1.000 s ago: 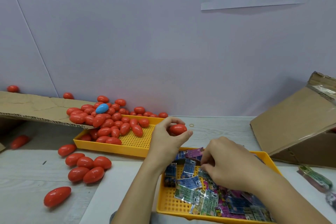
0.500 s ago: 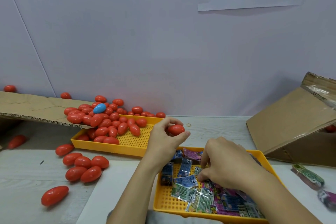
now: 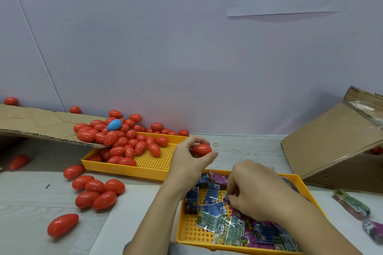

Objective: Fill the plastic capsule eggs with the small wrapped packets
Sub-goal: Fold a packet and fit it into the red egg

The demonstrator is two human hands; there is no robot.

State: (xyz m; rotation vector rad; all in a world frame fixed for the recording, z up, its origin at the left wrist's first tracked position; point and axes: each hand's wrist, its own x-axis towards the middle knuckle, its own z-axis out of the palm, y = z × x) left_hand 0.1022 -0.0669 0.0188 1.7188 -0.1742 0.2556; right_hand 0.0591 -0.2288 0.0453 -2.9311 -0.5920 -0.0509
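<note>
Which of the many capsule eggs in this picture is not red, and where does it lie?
The blue egg, the only one of that colour, lies on top of the heap of red eggs at the far left end of the yellow tray.

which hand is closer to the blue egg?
Left. The left hand holds a red egg just right of the egg tray, across it from the blue egg. The right hand is nearer the camera, over the packet tray.
</note>
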